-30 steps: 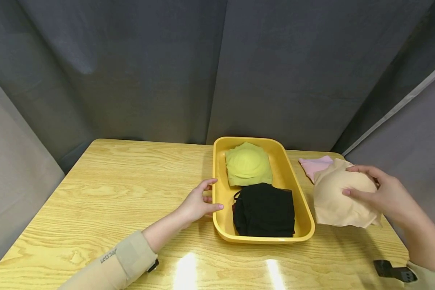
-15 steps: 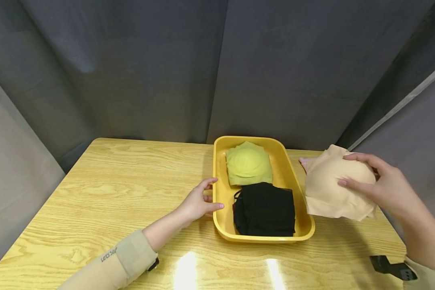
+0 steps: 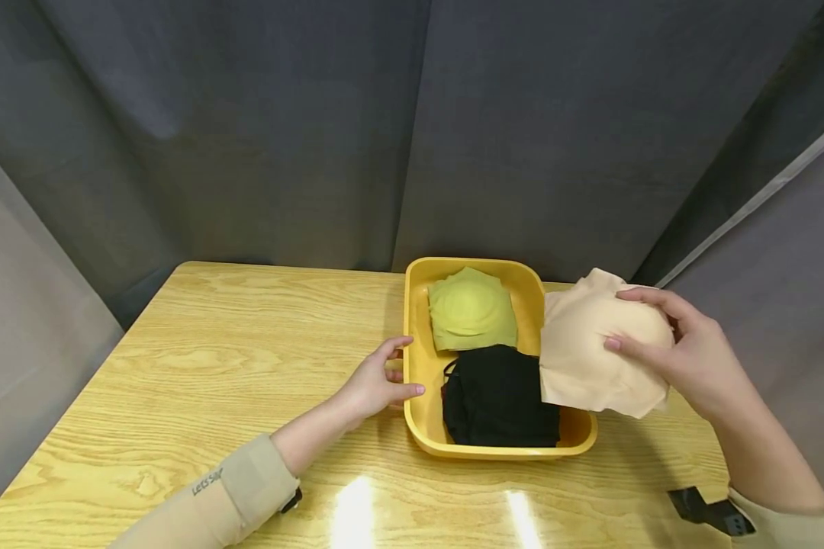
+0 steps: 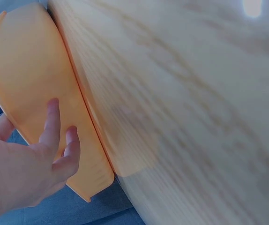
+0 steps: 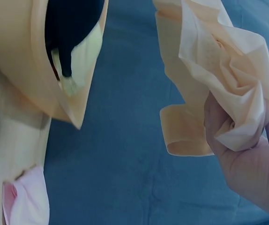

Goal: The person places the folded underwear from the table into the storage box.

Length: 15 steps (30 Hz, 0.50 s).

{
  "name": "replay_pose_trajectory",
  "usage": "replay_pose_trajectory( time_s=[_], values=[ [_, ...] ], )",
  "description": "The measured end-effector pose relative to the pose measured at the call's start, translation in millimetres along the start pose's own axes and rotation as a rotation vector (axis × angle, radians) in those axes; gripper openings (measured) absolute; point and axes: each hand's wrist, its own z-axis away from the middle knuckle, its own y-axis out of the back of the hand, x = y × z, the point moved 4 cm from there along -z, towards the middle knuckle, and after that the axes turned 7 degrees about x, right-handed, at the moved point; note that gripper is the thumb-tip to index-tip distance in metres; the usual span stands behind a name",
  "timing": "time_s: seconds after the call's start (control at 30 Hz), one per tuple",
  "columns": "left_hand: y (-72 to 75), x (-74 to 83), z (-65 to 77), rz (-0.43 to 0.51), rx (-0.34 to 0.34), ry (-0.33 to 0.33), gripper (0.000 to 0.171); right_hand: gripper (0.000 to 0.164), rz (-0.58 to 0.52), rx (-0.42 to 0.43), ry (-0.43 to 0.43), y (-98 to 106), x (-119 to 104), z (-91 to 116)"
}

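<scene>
A folded beige bra point(image 3: 590, 358) hangs from my right hand point(image 3: 687, 358), thumb on the near side. It is held over the right rim of a yellow plastic bin point(image 3: 422, 427), hiding part of it; in the right wrist view the bra point(image 5: 237, 70) is bunched within the fingers. My left hand point(image 3: 378, 385) grips the bin's left rim, thumb over the inside and fingers outside, as the left wrist view shows against the bin's wall point(image 4: 36, 61). Within the bin lie a folded yellow-green bra point(image 3: 472, 311) at the back and a folded black garment point(image 3: 497, 400) in front.
A pink cloth point(image 5: 29, 201) lies on the table right of the bin; the beige bra hides it in the head view. The wooden table point(image 3: 247, 343) extends left of the bin. Grey curtains point(image 3: 281, 137) stand behind and at the sides.
My right hand has carried the beige bra leftward, from beside the pink cloth to above the bin's right rim. The left hand and bin have stayed in place.
</scene>
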Motion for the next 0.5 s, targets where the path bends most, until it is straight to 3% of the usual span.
replay_pose_trajectory(
  time_s=[0.17,0.37,0.5],
  values=[
    [-0.1,-0.4,-0.3,0.012,-0.004,-0.002,0.076,0.055,-0.089,0.007,0.028,-18,-5,3],
    [0.0,-1.2,-0.9,0.001,-0.006,-0.005,0.076,0.055,-0.259,-0.027,0.12,-40,-8,7],
    [0.3,-1.7,-1.5,-0.006,-0.003,-0.005,0.076,0.055,-0.333,-0.051,0.108,-54,-4,12]
  ],
)
